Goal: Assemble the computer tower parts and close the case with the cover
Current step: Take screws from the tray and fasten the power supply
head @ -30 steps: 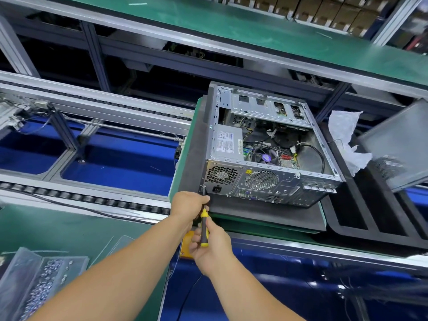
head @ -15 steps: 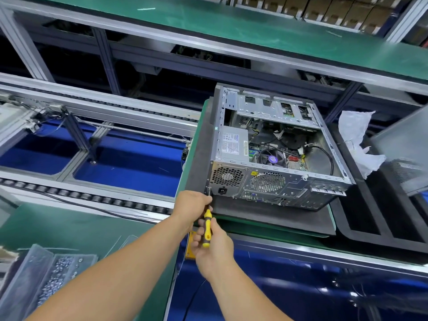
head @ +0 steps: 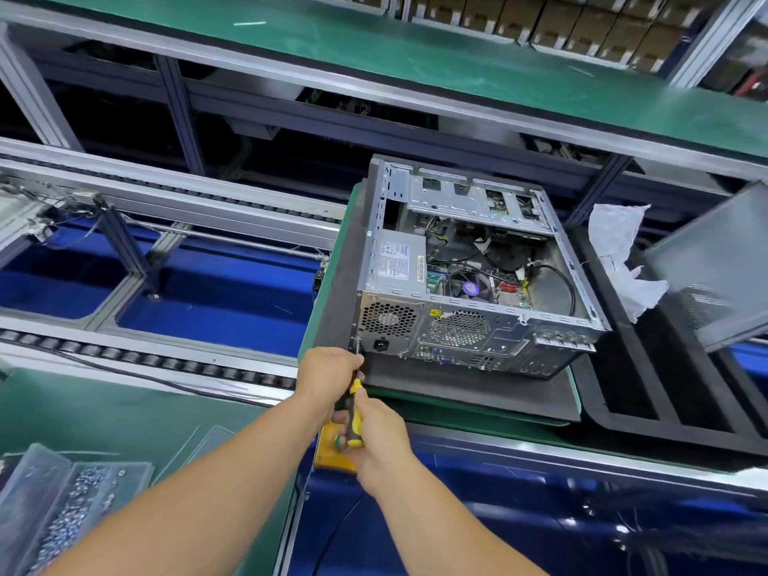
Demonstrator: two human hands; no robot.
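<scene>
The right hand [head: 376, 434] grips the yellow-and-black handle of a screwdriver [head: 354, 413], its fingers curled round the handle so most of it is hidden. The left hand [head: 328, 374] is clenched round the shaft just ahead; the tip shows only as a thin sliver at the near left corner of the case [head: 469, 284], and whether it sits in a screw is too small to tell. The case lies on its side, open top up, rear panel toward the person, on a dark mat [head: 478, 392] on the green surface [head: 569, 380]. Inside, cables and a board are visible but murky. Right of it, white paper [head: 619, 251] lies on a black tray [head: 665, 413], and the grey cover [head: 715, 264] is tilted and cut off by the frame's edge. At lower left a clear bin of screws [head: 66, 505] is blurred and partly out of frame. A yellow block [head: 332, 455] is half hidden under the hands.
</scene>
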